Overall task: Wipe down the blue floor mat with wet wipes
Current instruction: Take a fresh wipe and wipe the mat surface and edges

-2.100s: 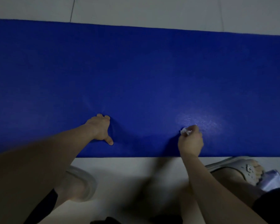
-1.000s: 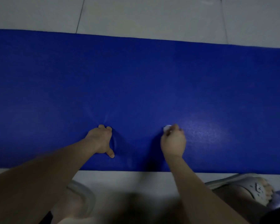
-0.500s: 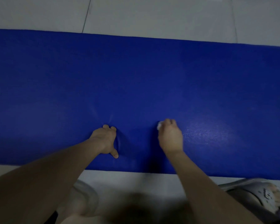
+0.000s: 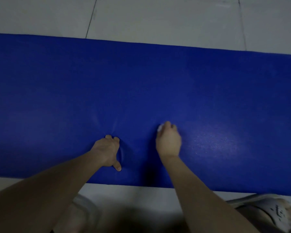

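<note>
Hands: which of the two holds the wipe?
The right hand, fingers curled round the white wipe; the left hand only presses the blue mat.

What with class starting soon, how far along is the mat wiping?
Done, it seems: a shiny, damp-looking patch on the mat, right of the right hand. In hand: the right hand's grip holds a white wipe against the mat while the left hand presses it down, creasing it. Left: the far half and the left stretch look dull, likely unwiped.

left hand (image 4: 107,151) fisted, right hand (image 4: 168,142) grips wipe (image 4: 160,128).
</note>
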Motion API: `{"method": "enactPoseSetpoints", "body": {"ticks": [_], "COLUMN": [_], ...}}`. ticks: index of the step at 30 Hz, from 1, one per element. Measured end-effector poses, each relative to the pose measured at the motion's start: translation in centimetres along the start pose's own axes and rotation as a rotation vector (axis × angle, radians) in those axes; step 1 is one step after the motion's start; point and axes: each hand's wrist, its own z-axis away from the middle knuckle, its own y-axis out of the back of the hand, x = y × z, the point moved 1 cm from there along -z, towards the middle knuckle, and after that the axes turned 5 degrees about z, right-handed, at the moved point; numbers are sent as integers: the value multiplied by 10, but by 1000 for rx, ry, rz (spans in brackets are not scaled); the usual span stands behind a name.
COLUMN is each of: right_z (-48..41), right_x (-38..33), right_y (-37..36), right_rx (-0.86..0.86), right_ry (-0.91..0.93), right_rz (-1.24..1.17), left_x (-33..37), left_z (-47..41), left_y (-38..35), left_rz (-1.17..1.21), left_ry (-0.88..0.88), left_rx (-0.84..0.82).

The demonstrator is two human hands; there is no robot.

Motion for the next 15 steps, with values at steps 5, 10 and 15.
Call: {"method": "enactPoseSetpoints", "body": {"ticks": [5,10,15], "right_z": [15,-13,-54], "right_x": [-62,-14,90], "right_y": [-27,-2,42], "right_rx": [-172,-133,-8], "right_ry": [316,258,-93], "right_rz": [68,150,114], "left_x": [0,0,0], "left_z": [-2,0,3], "left_y": [1,3,19], "left_rz": [-42,-57,-73], "left_ry": [7,-10,-49], "left_rx": [4,-8,-129]}}
